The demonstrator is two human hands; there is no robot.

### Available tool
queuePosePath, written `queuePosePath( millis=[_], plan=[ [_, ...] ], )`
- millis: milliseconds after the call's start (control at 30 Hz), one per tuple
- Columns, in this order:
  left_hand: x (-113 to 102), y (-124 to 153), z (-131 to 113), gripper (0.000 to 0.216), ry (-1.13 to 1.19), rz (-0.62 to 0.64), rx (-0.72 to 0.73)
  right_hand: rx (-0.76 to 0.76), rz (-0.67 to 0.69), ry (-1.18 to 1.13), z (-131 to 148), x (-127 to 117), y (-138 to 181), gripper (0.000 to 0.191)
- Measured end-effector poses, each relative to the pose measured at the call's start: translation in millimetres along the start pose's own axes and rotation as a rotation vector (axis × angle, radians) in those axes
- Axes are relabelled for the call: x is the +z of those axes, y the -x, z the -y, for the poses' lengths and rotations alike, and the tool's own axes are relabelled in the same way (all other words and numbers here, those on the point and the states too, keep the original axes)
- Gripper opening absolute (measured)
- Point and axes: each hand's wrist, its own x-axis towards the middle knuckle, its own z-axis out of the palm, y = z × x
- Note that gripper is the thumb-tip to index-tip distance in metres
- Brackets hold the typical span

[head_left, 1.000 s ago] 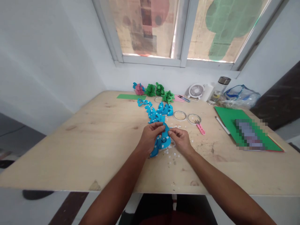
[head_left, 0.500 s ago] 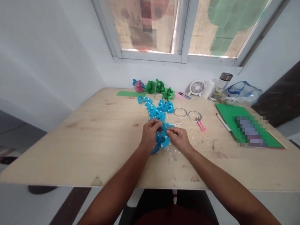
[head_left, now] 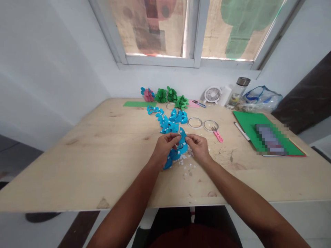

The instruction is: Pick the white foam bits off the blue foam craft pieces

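1. Fingers of the left hand, nearly closed, pinch the left edge of a blue cutout; those of the right hand are bunched at its right edge, hold unclear.
2. Between them, the blue cutout is over the bench, well inside its near edge.
3. Wide bench surface stretches left; snips lie rightward.

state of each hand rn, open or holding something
Left hand: closed, pinching a blue paper cutout.
Right hand: closed at the cutout's edge; whether it grips anything cannot be told.
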Motion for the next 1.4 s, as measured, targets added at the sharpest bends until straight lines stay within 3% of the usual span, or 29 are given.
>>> queuePosePath(
  millis=[200, 567, 900, 1100, 1400],
  plan=[
    [4.2, 6.9, -7.6, 0.017, -0.057, 0.044, 0.002, -0.025, -0.029, 0.039, -2.0, -1.2, -2.0, 0.021],
    [4.8, 5.2, -5.5, 0.016, -0.104, -0.043, 0.087, 0.011, 0.023, -0.024, 4.9, -0.3, -2.1, 0.024],
    [0.4, -0.1, -0.6, 0.021, -0.047, -0.097, 0.087, 0.094, 0.164, 0.01, 7.7, 3.2, 0.7, 0.025],
    [0.8, -1.4, 0.6, 0.023, -0.01, -0.084, 0.048, 0.063, 0.128, 0.056, 6.1, 4.0, 1.5, 0.029],
    [1.6, 4.2, -7.9, 0.025, -0.078, 0.014, 0.05, 0.086, -0.009, -0.097, 9.1, 2.1, -2.3, 0.031]
  ],
)
